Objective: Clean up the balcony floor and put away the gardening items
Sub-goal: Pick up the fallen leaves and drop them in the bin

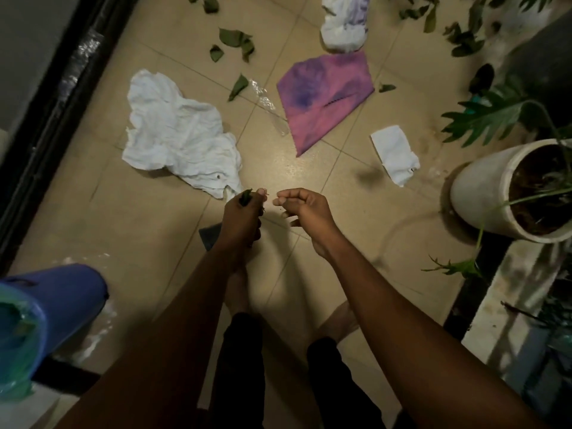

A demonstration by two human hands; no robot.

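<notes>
Both hands are held out over the beige tiled floor [309, 168], close together but not touching. The left hand [243, 212] is curled round a small clump of green leaves [246, 196], whose dark tips poke out above the knuckles. The right hand [301, 209] has its fingers curled in and the thumb tip pressed to the forefinger; whether anything is pinched there is too small to tell. Just beyond the left hand lies a crumpled white cloth [176, 134], its near corner almost under the fingers. Further out, near the middle of the floor, a pink and purple cloth [328, 97] lies flat, with a strip of clear plastic wrap [266, 100] beside its left edge and a white and lilac bundle [345, 23] touching its far corner. A small white rag [394, 153] lies to the right, between the pink cloth and a white plant pot [489, 190] filled with dark soil, from which a plant with jagged leaves [495, 113] leans out. Loose fallen leaves [235, 38] are scattered over the far tiles. At lower left stands a blue bin [62, 295] lined with a green bag [15, 335]. A black door frame [46, 119] runs along the left side. Below the arms show bare feet [236, 292] and black trouser legs [238, 360]
</notes>
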